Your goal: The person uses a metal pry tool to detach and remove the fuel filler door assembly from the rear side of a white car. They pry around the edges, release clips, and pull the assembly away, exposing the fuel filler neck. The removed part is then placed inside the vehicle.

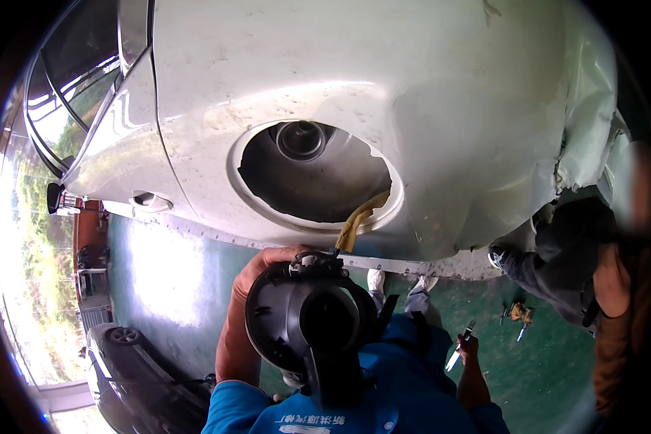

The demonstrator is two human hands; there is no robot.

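Observation:
My left hand (281, 256) is closed on the upper rim of a black plastic fuel filler housing (271, 318), held in front of my chest. A tan strip (360, 223), like a taped cable, runs from the housing into the large round fuel filler opening (318, 189) of the white car body. Inside that opening shows the round filler neck (301, 139). Lower right, away from the car, my right hand (469, 347) grips a slim silver tool (456, 356) with a dark end; its exact kind is unclear.
On the right a person (579, 249) in dark clothes crouches by the crumpled panel (589, 108). An orange power tool (521, 312) and small tools lie on the green floor (484, 390). A dark car (137, 376) stands lower left. The white car's door handle (150, 201) is left of the opening.

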